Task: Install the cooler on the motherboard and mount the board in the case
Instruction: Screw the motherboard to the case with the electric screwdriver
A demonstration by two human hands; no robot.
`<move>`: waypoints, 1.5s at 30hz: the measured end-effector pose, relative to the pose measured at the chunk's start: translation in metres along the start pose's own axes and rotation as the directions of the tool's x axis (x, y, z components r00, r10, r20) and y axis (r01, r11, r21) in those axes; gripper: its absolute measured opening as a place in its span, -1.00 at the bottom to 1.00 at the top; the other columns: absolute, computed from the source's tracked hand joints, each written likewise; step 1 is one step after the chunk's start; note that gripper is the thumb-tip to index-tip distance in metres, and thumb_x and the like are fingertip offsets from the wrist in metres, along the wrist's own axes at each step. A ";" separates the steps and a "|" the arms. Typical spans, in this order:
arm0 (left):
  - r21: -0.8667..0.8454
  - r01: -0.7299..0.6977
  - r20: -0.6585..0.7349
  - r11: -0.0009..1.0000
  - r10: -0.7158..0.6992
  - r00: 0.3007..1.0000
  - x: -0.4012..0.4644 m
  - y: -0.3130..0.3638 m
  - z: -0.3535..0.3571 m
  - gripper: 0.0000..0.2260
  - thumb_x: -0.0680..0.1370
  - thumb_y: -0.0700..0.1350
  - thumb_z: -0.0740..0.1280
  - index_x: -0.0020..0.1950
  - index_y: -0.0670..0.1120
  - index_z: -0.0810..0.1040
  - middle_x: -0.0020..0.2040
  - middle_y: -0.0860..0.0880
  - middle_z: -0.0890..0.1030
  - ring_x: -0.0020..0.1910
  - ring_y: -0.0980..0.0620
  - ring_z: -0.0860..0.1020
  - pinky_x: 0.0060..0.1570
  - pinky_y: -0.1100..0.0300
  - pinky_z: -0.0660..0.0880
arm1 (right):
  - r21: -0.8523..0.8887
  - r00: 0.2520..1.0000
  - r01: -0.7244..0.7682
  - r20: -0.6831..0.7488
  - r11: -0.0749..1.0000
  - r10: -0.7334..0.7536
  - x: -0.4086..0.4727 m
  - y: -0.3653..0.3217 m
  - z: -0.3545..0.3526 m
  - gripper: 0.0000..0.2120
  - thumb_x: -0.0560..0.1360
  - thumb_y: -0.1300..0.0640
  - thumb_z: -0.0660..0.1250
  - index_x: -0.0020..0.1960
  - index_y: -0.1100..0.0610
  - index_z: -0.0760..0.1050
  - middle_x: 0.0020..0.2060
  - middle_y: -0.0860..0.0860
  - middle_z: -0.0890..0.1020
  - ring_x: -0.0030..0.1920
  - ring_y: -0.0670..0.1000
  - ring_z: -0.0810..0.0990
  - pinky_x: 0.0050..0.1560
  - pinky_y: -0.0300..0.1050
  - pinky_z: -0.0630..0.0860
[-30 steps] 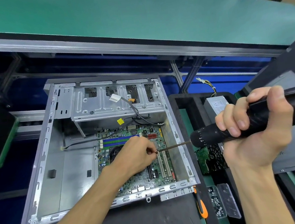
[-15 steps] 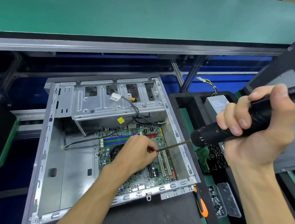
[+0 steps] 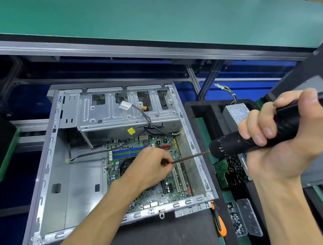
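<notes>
The green motherboard [image 3: 158,192] lies flat inside the open silver case [image 3: 46,170], in its right half. My left hand [image 3: 149,169] reaches in over the board and pinches the tip of the screwdriver's long bit; a screw there cannot be made out. My right hand [image 3: 279,138] grips the black electric screwdriver [image 3: 235,143], held nearly level above the case's right wall, bit pointing left. The black cooler [image 3: 235,172] sits outside the case to the right, partly hidden behind the screwdriver and my hand.
Black cables [image 3: 149,123] with a yellow tag hang from the drive cage [image 3: 125,109] down to the board. A power supply [image 3: 235,114] stands at the right. An orange-handled screwdriver [image 3: 220,224] and a clear box of screws [image 3: 236,221] lie in front of it.
Both hands and the screwdriver have stayed almost still; the bit tip remains pinched in my left fingers, shifted very slightly upward.
</notes>
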State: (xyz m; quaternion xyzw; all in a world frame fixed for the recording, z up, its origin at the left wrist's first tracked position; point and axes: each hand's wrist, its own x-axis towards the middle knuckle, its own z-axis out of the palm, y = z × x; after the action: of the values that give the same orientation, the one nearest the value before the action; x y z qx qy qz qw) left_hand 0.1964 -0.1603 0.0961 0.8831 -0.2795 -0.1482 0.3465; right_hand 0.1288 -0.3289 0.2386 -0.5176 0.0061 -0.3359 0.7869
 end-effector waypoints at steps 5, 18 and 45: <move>0.002 -0.015 0.008 1.000 0.015 1.000 -0.001 0.002 -0.001 -0.86 0.52 -0.14 0.38 0.00 -0.02 0.72 -0.13 0.09 0.70 -0.16 0.19 0.61 -0.01 0.30 0.54 | -0.007 1.000 -0.009 0.014 1.000 0.010 0.000 0.000 0.001 -0.78 0.47 -0.01 0.32 -0.23 0.09 0.37 -0.58 -0.05 0.24 -0.62 -0.04 0.16 -0.40 -0.23 0.24; 0.021 -0.023 0.022 1.000 0.023 0.999 -0.001 0.001 -0.002 -0.82 0.49 -0.14 0.37 0.05 -0.01 0.69 -0.16 0.13 0.65 -0.18 0.22 0.57 -0.04 0.21 0.58 | -0.006 1.000 -0.010 -0.010 1.000 0.010 0.000 0.000 0.003 -0.78 0.48 -0.03 0.25 -0.25 0.08 0.39 -0.58 -0.05 0.24 -0.61 -0.03 0.16 -0.40 -0.22 0.24; 0.309 -0.063 0.141 0.949 0.020 0.990 -0.020 -0.035 0.007 -0.77 0.51 -0.26 0.27 0.07 -0.05 0.63 0.08 0.04 0.56 0.18 0.03 0.42 0.27 0.07 0.28 | -0.273 0.961 -0.194 0.140 0.942 0.239 -0.037 0.049 0.009 -0.74 0.45 0.07 0.41 -0.26 0.18 0.41 -0.60 0.00 0.31 -0.63 -0.01 0.23 -0.44 -0.24 0.30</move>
State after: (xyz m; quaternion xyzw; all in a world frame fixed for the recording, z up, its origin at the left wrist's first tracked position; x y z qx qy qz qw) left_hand 0.1907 -0.1313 0.0684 0.9086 -0.3409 -0.1544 0.1854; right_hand 0.1291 -0.2898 0.1902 -0.6382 0.0390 -0.1979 0.7430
